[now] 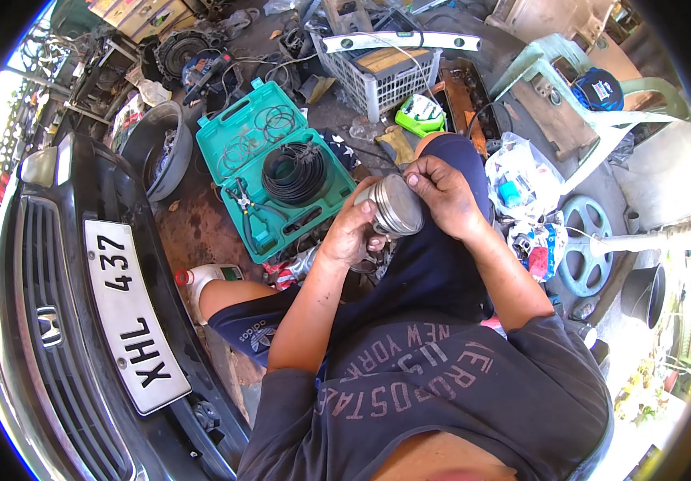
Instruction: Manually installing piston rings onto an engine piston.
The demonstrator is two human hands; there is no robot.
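Observation:
A round metal piston (401, 207) with ring grooves around its side is tilted above my lap. My left hand (350, 228) wraps around its skirt, with the fingers closed on it. Against the piston's upper right edge, my right hand (444, 195) is closed in a pinch. Whatever lies between those fingertips, if anything, is too small to make out. Beyond my left hand lies an open green plastic case (215, 157) holding a coil of dark metal bands (293, 173), thin loose rings (271, 122) and pliers (243, 200).
A dark car front (44, 280) stands along my left, beside a grey basin (178, 164). Ahead is a grey crate (365, 86) with a spirit level (401, 42) across it. To my right are a plastic bag (522, 178), a pale green chair (594, 116) and a blue wheel (586, 244).

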